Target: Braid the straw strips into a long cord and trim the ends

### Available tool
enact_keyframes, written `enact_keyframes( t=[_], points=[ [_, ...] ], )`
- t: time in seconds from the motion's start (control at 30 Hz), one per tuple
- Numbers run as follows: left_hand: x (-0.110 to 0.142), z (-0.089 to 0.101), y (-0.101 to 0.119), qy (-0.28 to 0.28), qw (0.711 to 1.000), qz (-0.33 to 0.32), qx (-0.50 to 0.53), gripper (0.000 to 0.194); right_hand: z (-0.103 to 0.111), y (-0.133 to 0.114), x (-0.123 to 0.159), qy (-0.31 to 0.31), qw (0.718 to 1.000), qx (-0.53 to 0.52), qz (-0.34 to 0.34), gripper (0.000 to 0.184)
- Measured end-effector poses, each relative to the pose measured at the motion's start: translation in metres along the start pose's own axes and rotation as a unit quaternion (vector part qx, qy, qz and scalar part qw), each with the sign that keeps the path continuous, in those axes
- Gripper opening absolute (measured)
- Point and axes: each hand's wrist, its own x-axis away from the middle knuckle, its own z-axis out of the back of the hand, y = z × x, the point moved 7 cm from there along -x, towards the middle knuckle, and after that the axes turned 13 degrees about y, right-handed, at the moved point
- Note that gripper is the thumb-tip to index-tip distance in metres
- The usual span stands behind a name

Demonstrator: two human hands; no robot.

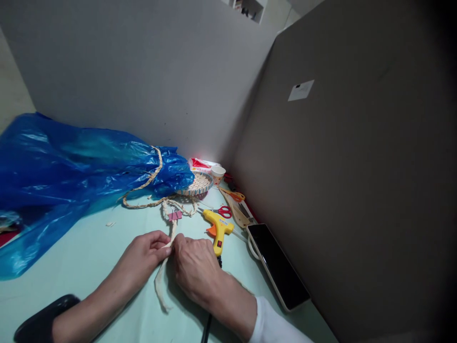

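Observation:
My left hand and my right hand meet over a pale straw braid on the light green table. Both pinch the braid's loose strips, which trail back toward me beneath the hands. A pink binder clip grips the braid just beyond my fingers. Past the clip, the braid runs on as a long plaited cord looping over a blue plastic bag.
A yellow glue gun lies right of my hands, with red scissors, orange scissors and a dark phone beyond. A woven basket and paper cup stand by the grey partition walls.

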Motion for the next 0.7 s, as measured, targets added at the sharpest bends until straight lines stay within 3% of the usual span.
enact_keyframes(
  t=[0.27,0.43,0.7],
  points=[
    [0.004,0.007,0.012,0.033,0.986,-0.109,-0.126,0.016,0.006,0.01,0.0,0.057,0.977,-0.158,-0.13,0.024],
    [0.016,0.007,0.024,0.061,0.956,-0.142,-0.248,0.016,0.006,0.009,0.001,0.067,0.955,-0.251,-0.146,0.031],
    [0.017,0.004,0.028,0.022,0.919,-0.225,-0.322,0.033,0.006,0.016,-0.002,0.072,0.921,-0.325,-0.203,0.037]
  ],
)
